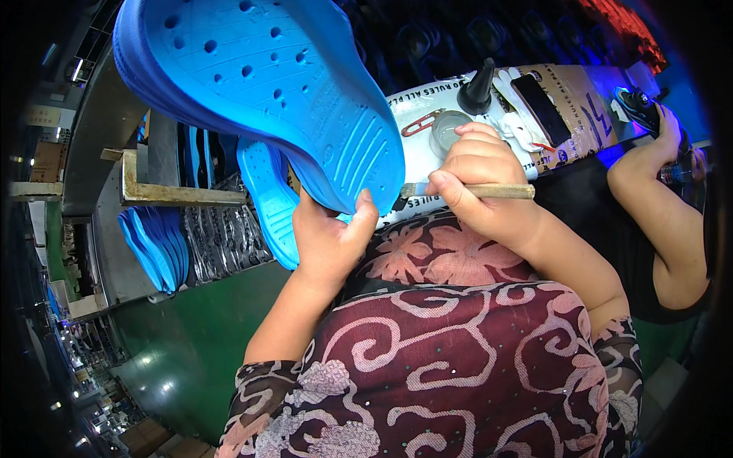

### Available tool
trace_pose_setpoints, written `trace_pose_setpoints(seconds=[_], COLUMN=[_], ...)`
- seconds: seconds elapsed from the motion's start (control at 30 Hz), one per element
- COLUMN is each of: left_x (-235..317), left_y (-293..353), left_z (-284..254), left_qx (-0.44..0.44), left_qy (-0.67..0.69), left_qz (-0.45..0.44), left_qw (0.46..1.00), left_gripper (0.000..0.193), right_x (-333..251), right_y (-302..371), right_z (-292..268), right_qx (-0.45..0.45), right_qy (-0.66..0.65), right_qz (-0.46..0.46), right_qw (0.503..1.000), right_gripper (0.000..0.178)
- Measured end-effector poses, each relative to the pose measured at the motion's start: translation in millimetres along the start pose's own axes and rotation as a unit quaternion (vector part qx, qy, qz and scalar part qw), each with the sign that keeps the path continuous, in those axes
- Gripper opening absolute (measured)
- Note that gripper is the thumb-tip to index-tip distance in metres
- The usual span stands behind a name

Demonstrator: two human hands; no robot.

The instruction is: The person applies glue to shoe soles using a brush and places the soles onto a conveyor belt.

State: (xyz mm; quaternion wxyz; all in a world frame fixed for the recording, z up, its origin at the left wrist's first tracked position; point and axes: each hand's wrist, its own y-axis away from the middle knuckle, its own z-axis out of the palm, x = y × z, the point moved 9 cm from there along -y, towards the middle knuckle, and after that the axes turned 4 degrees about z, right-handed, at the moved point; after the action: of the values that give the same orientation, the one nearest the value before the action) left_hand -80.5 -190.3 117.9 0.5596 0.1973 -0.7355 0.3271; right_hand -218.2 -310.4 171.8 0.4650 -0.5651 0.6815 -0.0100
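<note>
My left hand [330, 238] grips a stack of bright blue insoles [305, 114] by the narrow end, thumb on the top face. The upper one has round holes toward its wide end and ridges toward the narrow end. My right hand [485, 172] is closed round the wooden handle of a brush [508, 191]. The brush's head reaches the edge of the insoles' narrow end; whether its bristles touch, I cannot tell. Just beyond the right hand stands a translucent round cup [450, 133], partly hidden by the fingers.
On the covered worktop [412, 156] are a black cone [477, 91], a red tool [420, 124] and a dark phone [540, 111]. More blue insoles [156, 248] fill a rack with a wooden bar [187, 196] at left. A co-worker's arm [660, 198] is at right.
</note>
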Motion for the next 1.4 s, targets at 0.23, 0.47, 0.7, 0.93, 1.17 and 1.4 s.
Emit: trace_pose_setpoints(seconds=[0.23,0.47,0.7,0.93,1.17,1.4], left_x=[-3,7,13,17,19,14], left_y=[3,5,4,5,2,5], left_z=[-2,-1,1,3,8,9], left_qx=[0.023,0.049,0.050,0.047,0.041,0.010], left_qy=[-0.038,-0.019,-0.023,0.011,0.016,-0.013], left_qz=[0.033,0.098,0.137,0.153,0.153,0.167], left_qw=[0.998,0.994,0.989,0.987,0.987,0.986], left_gripper=[0.041,0.035,0.031,0.031,0.029,0.043], right_x=[-1,1,-2,3,5,-2], right_y=[2,8,5,7,4,9], right_z=[-6,-5,-7,-3,-6,-15], right_qx=[0.006,0.009,0.041,0.009,0.029,0.033], right_qy=[-0.004,-0.008,-0.019,-0.038,-0.023,0.015], right_qz=[0.006,0.008,0.009,0.026,0.025,0.008], right_qw=[1.000,1.000,0.999,0.999,0.999,0.999], right_gripper=[0.018,0.021,0.021,0.021,0.018,0.016])
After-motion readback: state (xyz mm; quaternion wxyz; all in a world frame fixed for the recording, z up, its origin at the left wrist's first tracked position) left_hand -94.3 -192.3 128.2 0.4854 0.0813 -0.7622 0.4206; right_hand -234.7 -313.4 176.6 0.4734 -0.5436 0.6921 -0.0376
